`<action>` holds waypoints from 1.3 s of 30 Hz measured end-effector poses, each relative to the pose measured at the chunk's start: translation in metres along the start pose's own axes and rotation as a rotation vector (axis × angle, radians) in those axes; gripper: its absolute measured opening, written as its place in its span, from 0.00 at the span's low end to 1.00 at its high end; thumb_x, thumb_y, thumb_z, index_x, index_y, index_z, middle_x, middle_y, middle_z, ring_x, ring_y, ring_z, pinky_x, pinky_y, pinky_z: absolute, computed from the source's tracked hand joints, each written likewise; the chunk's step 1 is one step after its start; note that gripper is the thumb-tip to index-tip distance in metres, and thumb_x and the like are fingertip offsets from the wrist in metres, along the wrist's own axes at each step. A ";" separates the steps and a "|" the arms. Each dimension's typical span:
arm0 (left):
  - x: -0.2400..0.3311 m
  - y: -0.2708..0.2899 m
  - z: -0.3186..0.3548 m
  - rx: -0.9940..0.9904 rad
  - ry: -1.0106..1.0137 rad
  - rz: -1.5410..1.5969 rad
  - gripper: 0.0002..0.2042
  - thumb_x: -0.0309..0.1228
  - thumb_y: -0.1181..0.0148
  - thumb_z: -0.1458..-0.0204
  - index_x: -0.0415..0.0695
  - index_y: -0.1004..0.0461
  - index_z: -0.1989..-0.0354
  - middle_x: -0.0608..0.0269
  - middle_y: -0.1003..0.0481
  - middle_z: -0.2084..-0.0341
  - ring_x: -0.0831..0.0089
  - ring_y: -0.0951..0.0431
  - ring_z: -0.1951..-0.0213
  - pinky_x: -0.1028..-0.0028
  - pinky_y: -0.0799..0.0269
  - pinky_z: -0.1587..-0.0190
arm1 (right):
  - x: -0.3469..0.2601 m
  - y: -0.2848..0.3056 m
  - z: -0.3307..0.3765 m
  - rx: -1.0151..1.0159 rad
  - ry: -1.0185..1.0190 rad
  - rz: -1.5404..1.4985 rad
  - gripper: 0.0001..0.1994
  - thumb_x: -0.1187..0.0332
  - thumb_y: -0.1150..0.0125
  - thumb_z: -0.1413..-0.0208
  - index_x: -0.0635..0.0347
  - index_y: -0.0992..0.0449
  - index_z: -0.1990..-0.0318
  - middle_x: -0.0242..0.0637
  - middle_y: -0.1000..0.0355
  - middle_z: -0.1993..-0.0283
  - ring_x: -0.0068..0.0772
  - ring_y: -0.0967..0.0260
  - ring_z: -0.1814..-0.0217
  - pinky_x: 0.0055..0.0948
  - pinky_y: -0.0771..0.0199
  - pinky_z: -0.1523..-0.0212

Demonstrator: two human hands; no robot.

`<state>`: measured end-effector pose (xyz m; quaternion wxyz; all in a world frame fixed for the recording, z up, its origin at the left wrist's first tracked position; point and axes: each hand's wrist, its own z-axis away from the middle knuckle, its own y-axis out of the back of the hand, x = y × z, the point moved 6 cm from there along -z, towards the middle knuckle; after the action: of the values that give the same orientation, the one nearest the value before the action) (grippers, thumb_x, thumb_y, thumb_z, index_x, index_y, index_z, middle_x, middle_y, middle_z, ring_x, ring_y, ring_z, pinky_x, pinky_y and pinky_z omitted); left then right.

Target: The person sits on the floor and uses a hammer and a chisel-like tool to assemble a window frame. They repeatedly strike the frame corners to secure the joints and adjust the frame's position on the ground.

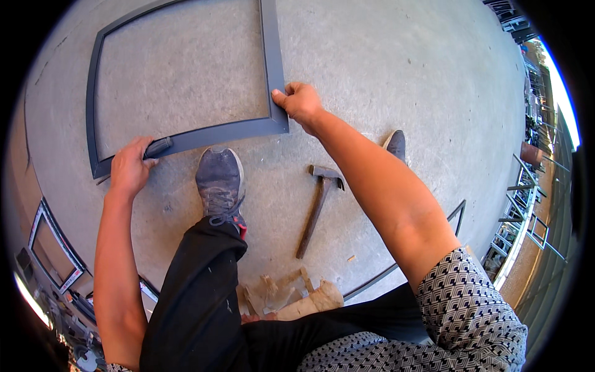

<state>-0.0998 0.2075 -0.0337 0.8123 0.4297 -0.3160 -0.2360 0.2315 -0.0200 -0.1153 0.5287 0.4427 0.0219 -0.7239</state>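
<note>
A dark grey rectangular metal frame [223, 131] lies on the floor ahead of me, its far edge partly cut off. My left hand [130, 166] is closed at the frame's near-left corner, around a tool with a dark handle [158, 147]. A thin end pokes out on the hand's other side; the tool's exact kind is hidden. My right hand [299, 104] grips the frame's right bar just above the near-right corner, thumb on top and fingers at the outer edge. A claw hammer [315, 211] with a worn wooden handle rests on the floor between my feet.
My shoe [220, 178] stands close to the frame's near bar; the other shoe [395, 144] is behind my right forearm. A torn brown piece of material [291, 297] lies beneath me. Another frame [56, 248] is at left, and metal racks [517, 217] line the right.
</note>
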 end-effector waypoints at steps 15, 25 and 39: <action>-0.010 -0.042 0.045 0.210 0.148 -0.007 0.22 0.35 0.26 0.48 0.45 0.23 0.45 0.53 0.28 0.41 0.48 0.19 0.53 0.56 0.23 0.49 | 0.024 -0.037 0.064 -0.111 -0.043 0.433 0.20 0.51 0.33 0.40 0.63 0.17 0.60 0.55 0.18 0.58 0.56 0.20 0.50 0.48 0.20 0.48; -0.045 -0.104 0.053 0.030 0.770 0.532 0.28 0.55 0.30 0.44 0.37 0.21 0.56 0.55 0.19 0.65 0.61 0.18 0.60 0.63 0.22 0.57 | -0.006 -0.040 0.049 -0.131 -0.127 0.601 0.29 0.43 0.37 0.39 0.64 0.17 0.49 0.52 0.19 0.48 0.54 0.21 0.43 0.46 0.20 0.44; -0.040 -0.119 0.037 -0.129 1.041 1.121 0.30 0.60 0.35 0.42 0.40 0.24 0.56 0.63 0.20 0.67 0.79 0.29 0.72 0.70 0.24 0.60 | -0.012 -0.045 0.055 -0.085 -0.132 0.681 0.31 0.42 0.35 0.40 0.64 0.20 0.44 0.51 0.21 0.42 0.53 0.23 0.39 0.45 0.21 0.41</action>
<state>-0.1675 0.1513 -0.1313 0.8781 0.2125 -0.0492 0.4259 0.1628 -0.0188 -0.0935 0.7582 0.3543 -0.1310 -0.5314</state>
